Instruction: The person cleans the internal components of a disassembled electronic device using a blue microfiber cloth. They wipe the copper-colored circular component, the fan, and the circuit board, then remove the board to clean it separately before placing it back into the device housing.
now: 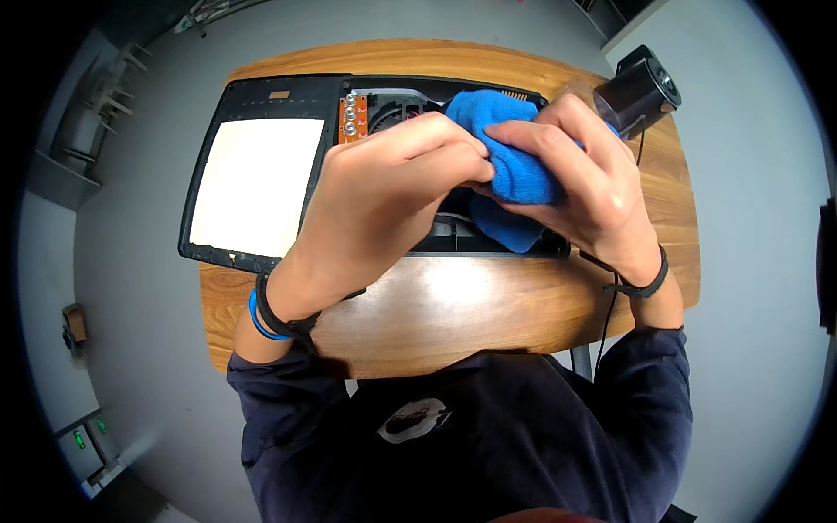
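Both hands grip a bunched blue cloth [520, 163] above an opened black appliance casing [451, 245]. My left hand [392, 189] pinches the cloth's left edge between thumb and fingers. Around its right side curl the fingers of my right hand [588, 176]; whether something is wrapped inside cannot be seen. A loose end of cloth hangs over the casing. Inside the casing, an orange circuit board [353, 119] carries round metal parts, beside a dark round part partly hidden by my left hand. A black panel [274, 108] with a pale rectangular sheet [257, 186] lies at the left.
All this rests on a wooden table [425, 314] with curved edges. A black cylindrical device [637, 95] stands at its back right corner, with a cable [611, 320] running down past my right wrist. A shelf-like unit with green lights [80, 439] is at the far lower left.
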Tool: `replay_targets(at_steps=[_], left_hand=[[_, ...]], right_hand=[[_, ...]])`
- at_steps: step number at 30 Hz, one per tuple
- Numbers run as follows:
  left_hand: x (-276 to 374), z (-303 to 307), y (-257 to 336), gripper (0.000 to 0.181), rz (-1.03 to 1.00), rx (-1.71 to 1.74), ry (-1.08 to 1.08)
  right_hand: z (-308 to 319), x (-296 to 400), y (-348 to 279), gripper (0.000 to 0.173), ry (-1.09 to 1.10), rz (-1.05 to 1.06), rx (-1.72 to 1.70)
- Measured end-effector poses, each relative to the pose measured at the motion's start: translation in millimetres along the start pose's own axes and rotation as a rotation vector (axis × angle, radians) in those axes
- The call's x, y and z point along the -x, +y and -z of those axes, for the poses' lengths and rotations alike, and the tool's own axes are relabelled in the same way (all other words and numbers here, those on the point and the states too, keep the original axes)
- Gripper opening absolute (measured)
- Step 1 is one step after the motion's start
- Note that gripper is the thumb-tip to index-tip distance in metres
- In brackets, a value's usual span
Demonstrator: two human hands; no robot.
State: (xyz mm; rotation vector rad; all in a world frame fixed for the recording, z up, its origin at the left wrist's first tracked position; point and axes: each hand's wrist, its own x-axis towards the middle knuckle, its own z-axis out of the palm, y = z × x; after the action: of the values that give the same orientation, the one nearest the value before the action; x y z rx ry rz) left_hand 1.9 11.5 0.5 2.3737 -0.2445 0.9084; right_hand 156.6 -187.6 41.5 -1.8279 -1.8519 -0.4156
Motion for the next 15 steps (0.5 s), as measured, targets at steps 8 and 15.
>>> replay_targets(at_steps=[8, 15], left_hand=[[3, 18, -2, 0.027, -0.026, 0.029, 0.037], [-1, 22, -12, 0.028, -0.117, 0.022, 0.103]], right_hand=[[5, 9, 16, 0.05, 0.004, -0.069, 0.168], [13, 40, 49, 0.053, -0.016, -0.22, 0.009]])
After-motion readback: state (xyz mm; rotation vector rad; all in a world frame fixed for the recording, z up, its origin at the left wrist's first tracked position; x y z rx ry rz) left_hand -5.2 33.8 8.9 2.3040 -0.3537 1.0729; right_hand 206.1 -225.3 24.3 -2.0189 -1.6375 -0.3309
